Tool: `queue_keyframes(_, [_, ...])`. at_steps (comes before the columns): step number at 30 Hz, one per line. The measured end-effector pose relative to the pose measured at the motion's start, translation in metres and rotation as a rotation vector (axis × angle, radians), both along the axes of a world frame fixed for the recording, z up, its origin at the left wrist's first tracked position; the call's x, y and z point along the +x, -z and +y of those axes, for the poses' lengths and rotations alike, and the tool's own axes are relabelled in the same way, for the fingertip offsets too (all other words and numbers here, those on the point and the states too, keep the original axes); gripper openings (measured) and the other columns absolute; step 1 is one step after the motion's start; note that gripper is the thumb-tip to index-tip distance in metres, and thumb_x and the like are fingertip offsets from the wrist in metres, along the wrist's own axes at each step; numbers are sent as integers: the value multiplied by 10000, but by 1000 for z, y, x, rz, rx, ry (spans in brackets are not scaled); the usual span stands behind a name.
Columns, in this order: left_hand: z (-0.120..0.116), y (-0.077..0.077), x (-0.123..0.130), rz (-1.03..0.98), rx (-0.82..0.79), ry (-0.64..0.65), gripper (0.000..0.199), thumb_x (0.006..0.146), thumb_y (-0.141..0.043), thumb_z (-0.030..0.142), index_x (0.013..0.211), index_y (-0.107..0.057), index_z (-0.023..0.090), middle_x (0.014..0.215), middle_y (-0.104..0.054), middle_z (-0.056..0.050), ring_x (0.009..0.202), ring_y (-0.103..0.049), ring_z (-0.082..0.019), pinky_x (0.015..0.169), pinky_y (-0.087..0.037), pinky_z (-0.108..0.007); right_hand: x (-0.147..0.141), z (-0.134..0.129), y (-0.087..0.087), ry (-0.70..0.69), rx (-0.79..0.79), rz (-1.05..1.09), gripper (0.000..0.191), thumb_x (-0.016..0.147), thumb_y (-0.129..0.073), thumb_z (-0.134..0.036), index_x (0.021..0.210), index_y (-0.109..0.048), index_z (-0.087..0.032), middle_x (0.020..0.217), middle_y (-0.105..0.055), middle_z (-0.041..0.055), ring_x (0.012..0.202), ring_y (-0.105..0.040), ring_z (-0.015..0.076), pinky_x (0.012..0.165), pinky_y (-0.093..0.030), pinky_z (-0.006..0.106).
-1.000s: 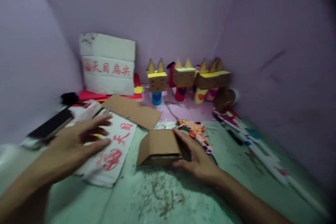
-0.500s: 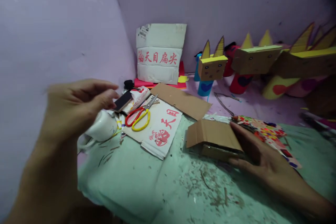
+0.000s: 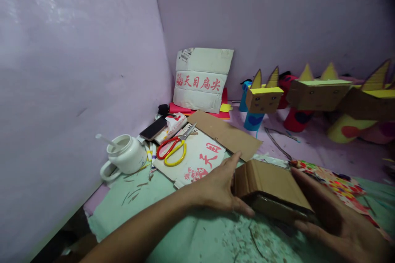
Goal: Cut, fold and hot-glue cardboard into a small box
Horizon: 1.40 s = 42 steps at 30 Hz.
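A small folded brown cardboard box [image 3: 274, 176] rests on the green cloth [image 3: 173, 234], its open, shadowed side facing me. My left hand [image 3: 216, 187] is at the box's left end, with thumb and fingers on either side of it. Around the right end my right hand [image 3: 342, 222] keeps its hold, partly cut off by shadow. Red-and-yellow-handled scissors [image 3: 182, 139] lie on a white printed cardboard piece [image 3: 197, 148] just beyond my left hand. Behind that is a flat brown cardboard sheet [image 3: 225, 131].
A white mug [image 3: 131, 156] with a straw and a phone [image 3: 153, 128] stand at left. Printed cardboard [image 3: 202, 78] leans on the wall. Several horned cardboard figures [image 3: 263, 100] line the back right. Patterned fabric [image 3: 333, 178] lies right; scraps [image 3: 271, 238] litter the cloth.
My left hand has come down from the raised position at left to the box's left end. My right hand stays on the box. The view has shifted, so everything sits lower and further right.
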<state>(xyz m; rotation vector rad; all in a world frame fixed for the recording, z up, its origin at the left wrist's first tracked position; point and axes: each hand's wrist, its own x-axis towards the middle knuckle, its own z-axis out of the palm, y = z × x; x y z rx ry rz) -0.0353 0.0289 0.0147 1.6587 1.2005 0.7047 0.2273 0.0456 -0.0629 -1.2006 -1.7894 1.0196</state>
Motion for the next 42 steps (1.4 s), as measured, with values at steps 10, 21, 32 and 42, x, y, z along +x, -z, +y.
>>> queue_keyframes(10, [-3,-10,2,-150,-29,123,829,656,-780,294,1400,-423,215,1397,-509,-114,1281,-443,-353,1082,-321,-485,-20,-8,-48,-81,-123,148,900,648,-780,-493,1412,-407,-197,1425,-479,186,1295,-454,376,1078,-322,564])
queue_keyframes(21, [-13,10,21,-464,-313,-95,1057,635,-769,140,1475,-137,255,1448,-415,-140,1170,-570,-273,926,-486,-359,-24,-9,-43,-112,-155,277,871,556,-858,-253,1342,-483,-256,1269,-591,109,1193,-524,326,1008,-396,516])
queue_keyframes(32, [-12,8,23,-459,-316,-72,986,631,-768,151,1445,-219,244,1386,-485,-144,1166,-567,-282,950,-467,-375,-17,-9,-40,-267,-68,311,744,735,-750,-423,1390,-427,-283,1458,-423,122,1322,-409,328,1012,-406,487])
queue_keyframes(42, [-12,11,21,-449,-295,-54,926,648,-744,133,1428,-250,211,1278,-562,-155,1075,-614,-280,887,-493,-385,-27,-11,-47,-145,-94,290,712,660,-787,-425,1281,-485,-252,1272,-553,128,1086,-578,308,917,-466,476])
